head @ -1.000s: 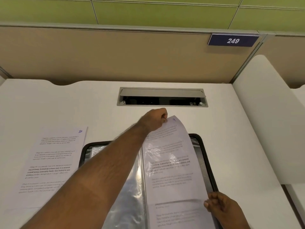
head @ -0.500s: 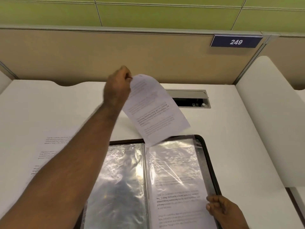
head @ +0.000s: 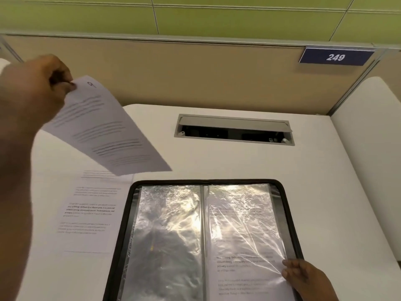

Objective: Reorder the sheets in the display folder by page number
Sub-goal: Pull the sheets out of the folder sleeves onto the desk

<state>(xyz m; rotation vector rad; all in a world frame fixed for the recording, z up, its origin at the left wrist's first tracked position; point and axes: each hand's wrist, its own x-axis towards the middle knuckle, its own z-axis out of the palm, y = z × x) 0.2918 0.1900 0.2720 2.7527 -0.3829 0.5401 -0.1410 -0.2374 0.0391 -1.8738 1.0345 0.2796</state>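
Observation:
A black display folder lies open on the white desk, its clear sleeves shining. The left sleeve looks empty; the right sleeve holds a printed sheet. My left hand pinches the top corner of a loose printed sheet marked 9 and holds it in the air above the desk's left side. Under it, another printed sheet lies flat on the desk left of the folder. My right hand grips the right sleeve's outer edge near the bottom.
A grey cable hatch is set into the desk behind the folder. A beige partition with a blue "249" sign closes the back. A white side panel rises on the right.
My left hand pulled sheet 9 up out of the right sleeve and swung it left, over the sheet on the desk. My right hand kept its grip on the sleeve's edge.

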